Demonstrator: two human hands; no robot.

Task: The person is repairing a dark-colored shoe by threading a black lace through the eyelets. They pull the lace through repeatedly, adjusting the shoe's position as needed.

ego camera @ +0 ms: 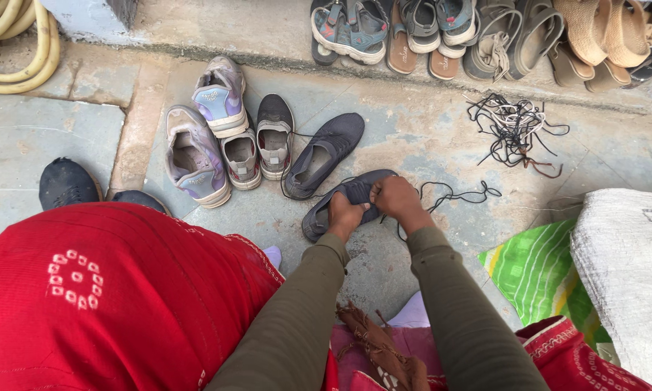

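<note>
A dark grey sneaker [344, 194] lies on the stone floor in front of me. My left hand [345, 215] grips its near side. My right hand [395, 199] is closed on its upper, where a black lace [456, 194] trails off to the right. A matching dark grey sneaker [324, 153] lies just behind it, its lace loose.
Two lilac-grey sneakers [195, 152] and a pair of small grey shoes [257, 145] sit to the left. A tangle of black laces [514, 130] lies at right. Sandals [478, 32] line the back step. A yellow hose [14, 51], green cloth [540, 271] and white sack [627, 268] border the floor.
</note>
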